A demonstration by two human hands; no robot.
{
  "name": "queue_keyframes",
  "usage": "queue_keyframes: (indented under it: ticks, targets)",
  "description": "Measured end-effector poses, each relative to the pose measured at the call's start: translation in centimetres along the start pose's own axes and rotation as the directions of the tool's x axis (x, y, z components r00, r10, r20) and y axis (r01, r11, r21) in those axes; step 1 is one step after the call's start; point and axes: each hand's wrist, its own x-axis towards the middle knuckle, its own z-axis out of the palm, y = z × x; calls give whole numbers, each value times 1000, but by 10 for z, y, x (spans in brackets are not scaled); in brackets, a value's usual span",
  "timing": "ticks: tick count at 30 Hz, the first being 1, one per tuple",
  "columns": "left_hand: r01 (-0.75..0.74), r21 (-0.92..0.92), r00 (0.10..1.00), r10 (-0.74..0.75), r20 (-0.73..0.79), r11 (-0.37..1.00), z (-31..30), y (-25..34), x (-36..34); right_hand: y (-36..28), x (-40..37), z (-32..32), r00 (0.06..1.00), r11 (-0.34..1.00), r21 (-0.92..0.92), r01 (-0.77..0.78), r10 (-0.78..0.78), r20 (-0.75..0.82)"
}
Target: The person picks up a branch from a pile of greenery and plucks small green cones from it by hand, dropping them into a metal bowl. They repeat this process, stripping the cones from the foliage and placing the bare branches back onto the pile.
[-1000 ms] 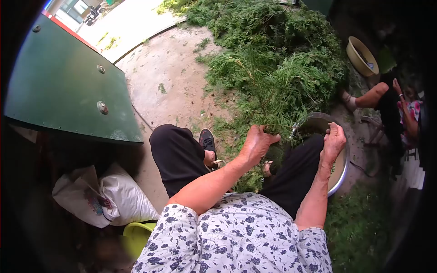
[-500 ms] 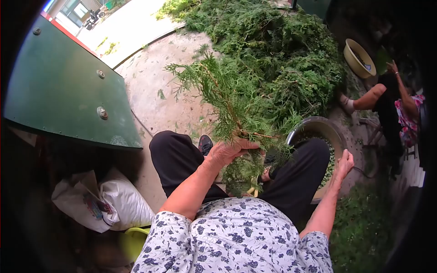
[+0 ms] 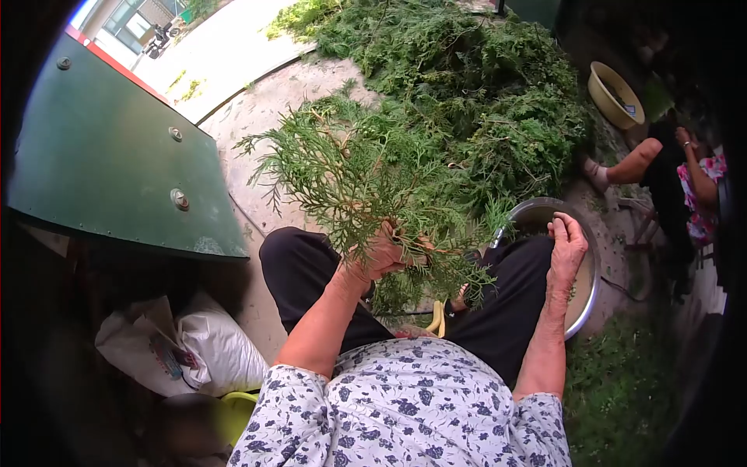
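Note:
My left hand is closed round the woody stem of a leafy cypress branch. Its green sprays spread forward and to the left, and some hang down between my knees. My right hand is raised by my right knee, over a metal basin, with its fingers curled together. Whatever is in those fingers, if anything, cannot be made out. My hand and knee cover much of the basin's inside.
A large heap of cut branches lies ahead. On the right sits another person near a tan basin. A green metal panel and white sacks stand at left; greenery lies at lower right.
My right hand has risen and moved left from the basin's far side. The branch in my left hand has swung left and tilted. The other person's hand has come down.

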Motion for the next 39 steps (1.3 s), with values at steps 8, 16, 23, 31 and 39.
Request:
queue_keyframes:
  ticks: [8,16,23,31,39]
  targets:
    - [740,-361,669,-673,315,567,-5,39,24,-61,-26,96,618,584,463,-667,86,782]
    - [634,-770,627,-630,458,72,-13,47,28,-98,-19,111,719,346,663,-664,54,692]
    - [458,-874,497,-767,406,-165,-23,35,40,-59,1,92,848,464,734,-496,78,524]
    - [65,-982,569,-802,183,-178,-53,4,54,-4,-54,104,807,833,320,-452,230,544]
    - [-93,-983,541,-837,85,-160,-82,-22,56,10,-91,110,627,981,-31,194,-99,772]
